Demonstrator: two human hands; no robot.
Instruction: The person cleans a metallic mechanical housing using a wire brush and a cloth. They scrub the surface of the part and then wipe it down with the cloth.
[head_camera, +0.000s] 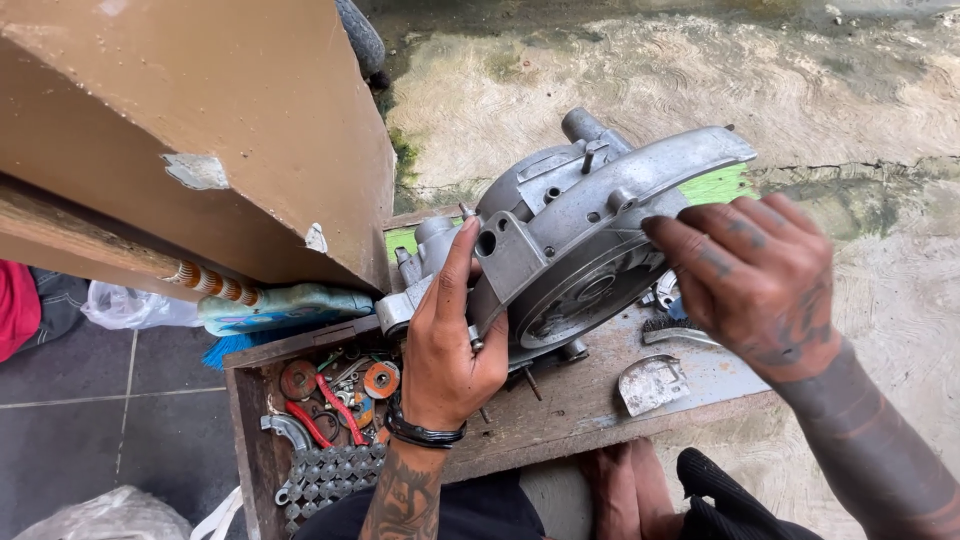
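On the worn wooden counter (590, 400), left hand (450, 350) grips the bare grey cast-metal engine casing (570, 230); right hand (760, 280) rests loosely curled on its rim, casing looks stripped, no reassembly yet.

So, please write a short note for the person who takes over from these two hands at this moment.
Left hand: grips the grey metal engine casing at its near-left side, thumb up on it, holding it tilted on the wooden bench.
Right hand: fingertips rest on the casing's right rim; it holds nothing that I can see.
Nearby: a wire brush and a metal scraper lie on the bench; the open tray holds small parts.
Done and left: the casing is bare; nothing more can be told.
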